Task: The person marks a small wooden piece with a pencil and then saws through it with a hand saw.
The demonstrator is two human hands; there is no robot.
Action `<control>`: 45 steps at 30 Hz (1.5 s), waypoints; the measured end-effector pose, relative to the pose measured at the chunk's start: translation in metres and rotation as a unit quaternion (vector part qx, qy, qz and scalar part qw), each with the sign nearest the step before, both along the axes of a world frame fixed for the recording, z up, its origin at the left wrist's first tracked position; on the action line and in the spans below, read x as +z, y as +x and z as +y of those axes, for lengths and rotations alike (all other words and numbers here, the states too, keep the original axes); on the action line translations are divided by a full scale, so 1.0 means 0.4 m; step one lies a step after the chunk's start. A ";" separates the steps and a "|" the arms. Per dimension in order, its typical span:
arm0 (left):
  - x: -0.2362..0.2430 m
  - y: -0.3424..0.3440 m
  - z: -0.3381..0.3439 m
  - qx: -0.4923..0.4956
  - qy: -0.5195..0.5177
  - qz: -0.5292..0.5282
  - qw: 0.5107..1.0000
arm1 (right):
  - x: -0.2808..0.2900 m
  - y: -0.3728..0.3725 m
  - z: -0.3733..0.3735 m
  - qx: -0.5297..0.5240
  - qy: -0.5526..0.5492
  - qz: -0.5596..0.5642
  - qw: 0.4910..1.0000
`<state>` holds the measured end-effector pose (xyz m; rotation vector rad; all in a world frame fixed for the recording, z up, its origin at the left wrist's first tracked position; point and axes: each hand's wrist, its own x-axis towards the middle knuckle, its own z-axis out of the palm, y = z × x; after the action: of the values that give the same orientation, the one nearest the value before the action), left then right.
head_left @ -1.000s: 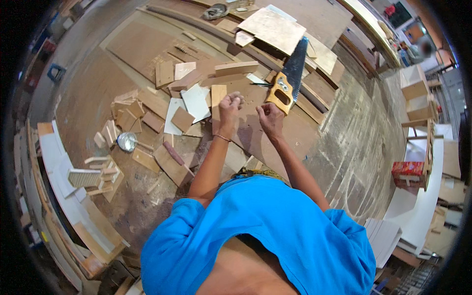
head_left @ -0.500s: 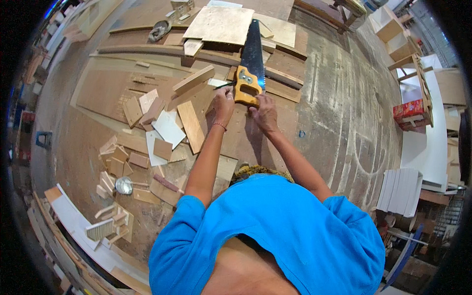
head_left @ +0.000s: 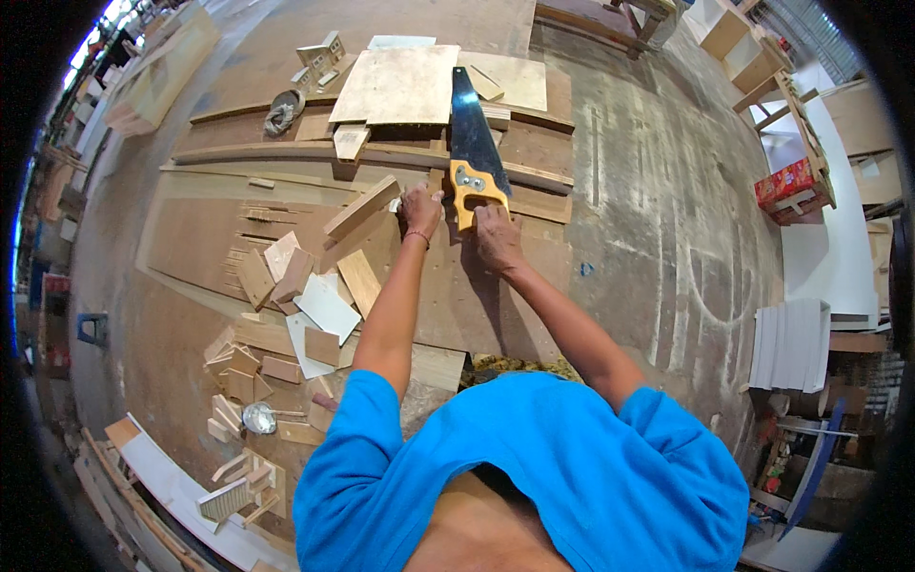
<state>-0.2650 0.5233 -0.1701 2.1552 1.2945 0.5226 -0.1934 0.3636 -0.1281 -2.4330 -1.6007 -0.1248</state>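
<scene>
A hand saw (head_left: 477,129) with a dark blade and yellow wooden handle lies with its blade pointing away from me, over pale boards. My right hand (head_left: 498,236) grips the near end of the handle. Just left of the handle, my left hand (head_left: 420,210) is closed with its fingers curled; what they hold, if anything, is hidden. A thick wooden block (head_left: 361,212) lies beside the left hand. Beyond the hands, a pale plywood sheet (head_left: 396,86) rests on long wooden strips, partly under the blade.
Several wood offcuts (head_left: 294,274) and white pieces (head_left: 329,303) lie scattered to my left. A round metal tin (head_left: 258,418) stands near small wooden models (head_left: 250,486). Stacked white panels (head_left: 790,345) and a red box (head_left: 791,191) are at the right.
My left hand has turned and curled in; the dark thin stick seen at its fingers earlier no longer shows. My right hand has closed further round the saw handle. The whole view has shifted.
</scene>
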 end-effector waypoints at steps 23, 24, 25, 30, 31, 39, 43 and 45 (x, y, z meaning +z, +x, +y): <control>0.021 0.009 -0.030 0.014 0.042 0.115 0.992 | 0.026 0.171 0.017 -0.038 0.167 0.043 0.984; 0.003 0.005 -0.020 0.010 0.052 0.107 0.993 | 0.018 0.169 0.004 -0.097 0.178 0.049 0.978; -0.018 0.002 -0.007 0.008 0.062 0.100 0.993 | 0.005 0.175 -0.014 -0.156 0.188 0.054 0.968; -0.031 0.021 0.001 -0.010 0.073 0.077 0.994 | -0.074 0.240 -0.104 -0.395 0.151 0.249 0.871; -0.024 0.031 -0.005 -0.017 0.084 0.074 0.994 | -0.098 0.262 -0.116 -0.394 0.163 0.257 0.867; -0.003 0.000 0.012 -0.041 0.148 0.020 0.988 | -0.056 0.255 -0.130 -0.351 0.200 0.228 0.886; 0.017 -0.045 0.007 -0.038 0.071 -0.004 0.997 | -0.040 0.244 -0.157 -0.349 0.162 0.238 0.892; -0.001 -0.100 -0.021 -0.006 0.159 -0.014 0.987 | -0.029 0.196 -0.179 -0.318 0.153 0.252 0.901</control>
<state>-0.3050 0.5150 -0.1703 2.3998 1.2506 0.7968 -0.1151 0.2919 -0.1397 -2.3649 -0.4975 0.1332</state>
